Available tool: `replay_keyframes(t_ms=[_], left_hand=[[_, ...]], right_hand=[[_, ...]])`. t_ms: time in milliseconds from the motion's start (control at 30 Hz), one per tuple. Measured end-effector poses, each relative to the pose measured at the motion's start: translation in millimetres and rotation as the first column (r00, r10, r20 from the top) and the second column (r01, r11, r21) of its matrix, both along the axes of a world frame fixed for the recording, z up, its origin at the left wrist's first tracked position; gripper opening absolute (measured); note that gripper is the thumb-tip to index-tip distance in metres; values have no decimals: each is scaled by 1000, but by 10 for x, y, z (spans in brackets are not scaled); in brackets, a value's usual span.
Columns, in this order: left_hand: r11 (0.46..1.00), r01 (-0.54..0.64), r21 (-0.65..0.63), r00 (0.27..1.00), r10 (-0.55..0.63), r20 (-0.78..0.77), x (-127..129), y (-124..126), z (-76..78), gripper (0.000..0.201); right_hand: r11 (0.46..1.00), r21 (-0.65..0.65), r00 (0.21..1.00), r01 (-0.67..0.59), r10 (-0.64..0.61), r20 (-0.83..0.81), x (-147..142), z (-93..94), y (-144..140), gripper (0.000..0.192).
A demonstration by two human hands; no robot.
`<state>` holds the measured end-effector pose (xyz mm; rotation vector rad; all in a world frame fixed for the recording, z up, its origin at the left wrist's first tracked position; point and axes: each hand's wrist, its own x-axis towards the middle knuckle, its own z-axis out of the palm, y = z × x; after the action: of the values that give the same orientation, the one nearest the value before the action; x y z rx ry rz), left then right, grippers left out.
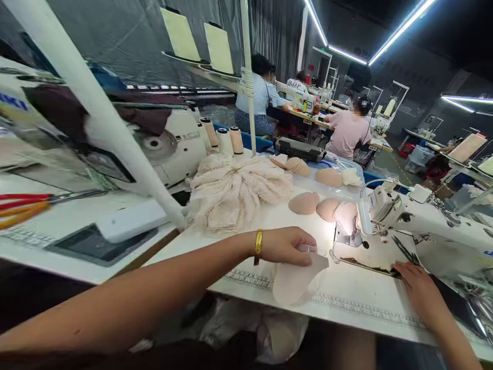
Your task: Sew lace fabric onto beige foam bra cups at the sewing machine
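Cloth (pixel 295 283), pale and thin, lies at the table's (pixel 365 295) front edge, partly over a printed ruler (pixel 248 279). The left hand (pixel 284 245) pinches its upper end between thumb and fingers; a gold bracelet (pixel 258 244) circles that wrist. The right hand (pixel 412 280) is on the table near the sewing machine (pixel 416 210), fingers at the handle end of dark scissors (pixel 404 250); whether it grips them I cannot tell. Beyond the cloth, two beige cups (pixel 303 203) lie in a row leading to a third piece (pixel 345 218) by the lit needle area. Left of these spreads a heap of cream lace (pixel 241 192), with thread cones (pixel 236 140) behind it. More cups (pixel 328 177) sit in a clear tray (pixel 362 187). Farther back, other people sit at machines.
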<state>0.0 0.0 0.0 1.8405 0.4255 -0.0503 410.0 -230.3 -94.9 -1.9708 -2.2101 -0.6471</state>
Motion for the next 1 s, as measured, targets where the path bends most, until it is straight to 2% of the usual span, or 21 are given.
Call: replay_keyframes(t_ms=[100,167,200,233,267,333,367,400,467,600,867,933,1000], left_hand=[[994,7,-110,1000,-7,0,-45,-7,-40,30],[987,7,-161,1000,-6,12,-81,-9,-67,31],[984,7,-178,1000,-3,20,-101,-8,-80,32],[982,5,-189,1000,0,30,-122,-8,-91,33],[980,3,-199,999,5,40,-145,-8,-99,34],[975,2,-223,999,10,49,-190,-9,-105,36],[972,-1,-236,999,12,48,-211,-10,-102,37],[969,-4,-247,999,15,43,-231,-13,-97,38],[966,-10,-259,999,18,31,-262,-21,-83,40],[965,-16,-263,1000,21,16,-295,-42,-67,42],[961,-1,-278,999,12,39,-294,-73,-95,40],[963,5,-270,999,7,45,-286,-75,-97,39],[966,9,-258,999,3,46,-277,-75,-95,39]], right_hand=[[999,23,998,41,-40,-48,-22,1,33,34],[995,44,973,88,-77,-216,-206,18,71,32],[993,42,936,114,-93,-340,-366,36,91,32],[988,41,864,148,-109,-491,-568,63,109,33],[985,-3,742,173,-132,-657,-804,97,122,33],[985,-163,425,49,-168,-889,-1321,183,140,34],[977,-207,282,-55,-184,-942,-1572,228,150,34],[959,-234,181,-160,-205,-962,-1801,269,164,34],[934,-243,68,-264,-233,-970,-2154,325,216,34],[925,-221,-70,-311,-254,-965,-2448,318,396,40],[928,-144,-263,-343,-242,-934,-2568,288,567,39],[932,-130,-280,-338,-231,-932,-2591,300,567,39],[937,-131,-262,-323,-221,-939,-2604,314,566,39]])
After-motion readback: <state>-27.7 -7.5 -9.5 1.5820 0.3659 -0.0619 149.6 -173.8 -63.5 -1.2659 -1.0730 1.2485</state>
